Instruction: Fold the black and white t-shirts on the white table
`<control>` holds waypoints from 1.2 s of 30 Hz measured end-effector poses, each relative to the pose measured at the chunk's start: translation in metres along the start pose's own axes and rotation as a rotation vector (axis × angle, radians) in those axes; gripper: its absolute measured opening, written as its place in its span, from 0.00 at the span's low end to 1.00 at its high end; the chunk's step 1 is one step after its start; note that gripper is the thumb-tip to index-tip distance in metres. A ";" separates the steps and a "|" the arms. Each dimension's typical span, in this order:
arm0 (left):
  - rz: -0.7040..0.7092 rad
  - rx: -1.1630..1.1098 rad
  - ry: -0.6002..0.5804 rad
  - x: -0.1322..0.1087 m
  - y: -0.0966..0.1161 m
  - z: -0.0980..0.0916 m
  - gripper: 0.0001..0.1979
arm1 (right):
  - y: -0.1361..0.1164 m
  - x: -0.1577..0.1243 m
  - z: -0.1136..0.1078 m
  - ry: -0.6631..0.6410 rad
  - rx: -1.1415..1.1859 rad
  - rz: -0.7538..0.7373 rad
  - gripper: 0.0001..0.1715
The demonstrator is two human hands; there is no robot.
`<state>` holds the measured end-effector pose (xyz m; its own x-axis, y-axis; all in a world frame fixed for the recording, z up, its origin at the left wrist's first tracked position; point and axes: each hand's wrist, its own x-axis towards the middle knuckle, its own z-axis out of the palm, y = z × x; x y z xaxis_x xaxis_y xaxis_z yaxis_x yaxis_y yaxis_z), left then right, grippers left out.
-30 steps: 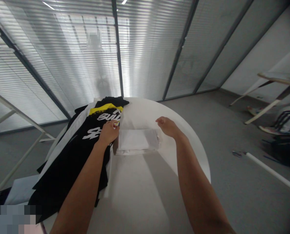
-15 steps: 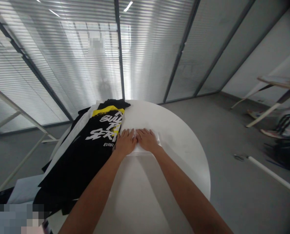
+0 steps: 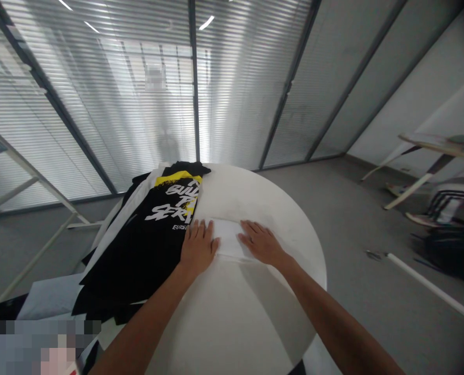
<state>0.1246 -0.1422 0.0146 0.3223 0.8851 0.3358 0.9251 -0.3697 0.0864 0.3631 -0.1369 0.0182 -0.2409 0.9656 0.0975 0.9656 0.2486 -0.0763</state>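
Head view shows the person's two hands palm down on a flat white packet (image 3: 227,237) lying near the middle of a round white table (image 3: 227,317). The left hand (image 3: 199,247) covers the packet's left end, and the right hand (image 3: 262,243) lies over its right end. Both hands are flat with fingers spread, gripping nothing, and a strip of packet shows in the gap between them. Its far edge runs just about level with the fingertips; its near edge passes close to the left thumb and the heel of the right hand.

Room is tightest on the left: a pile of black garments (image 3: 138,260) with white lettering and a yellow patch reaches right up to the left hand, and whether the two touch cannot be told. The pile hides the table's left edge. To the right, white tabletop spreads from the right hand to the curved rim, with more beyond the fingertips and toward the person's body.

Past the far rim stands a partition with blinds (image 3: 239,83). Gray floor (image 3: 341,208) lies beyond the right rim, where a white pole (image 3: 430,286) sits well apart from the hands.
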 end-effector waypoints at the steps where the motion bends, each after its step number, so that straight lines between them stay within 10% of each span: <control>1: 0.017 0.004 0.012 -0.006 -0.004 -0.006 0.27 | 0.008 -0.006 -0.004 -0.024 -0.017 0.019 0.31; 6: -0.056 0.002 0.144 -0.024 -0.034 -0.035 0.21 | 0.033 -0.013 -0.035 0.018 -0.141 0.054 0.27; 10: -0.304 0.027 0.247 -0.028 -0.059 -0.038 0.23 | 0.008 -0.002 -0.048 0.087 -0.043 -0.192 0.27; 17: -0.446 0.084 0.100 -0.033 -0.078 -0.016 0.21 | -0.043 0.012 -0.011 0.039 0.035 -0.518 0.28; 23: -0.451 0.093 0.070 -0.032 -0.077 -0.020 0.22 | -0.027 0.002 0.000 0.048 0.032 -0.377 0.29; 36: -0.458 0.087 0.031 -0.030 -0.076 -0.022 0.22 | 0.090 0.018 0.010 0.146 -0.150 0.383 0.32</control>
<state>0.0402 -0.1472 0.0187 -0.1284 0.9424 0.3089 0.9845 0.0836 0.1541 0.4450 -0.0967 0.0030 0.1438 0.9624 0.2306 0.9886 -0.1500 0.0094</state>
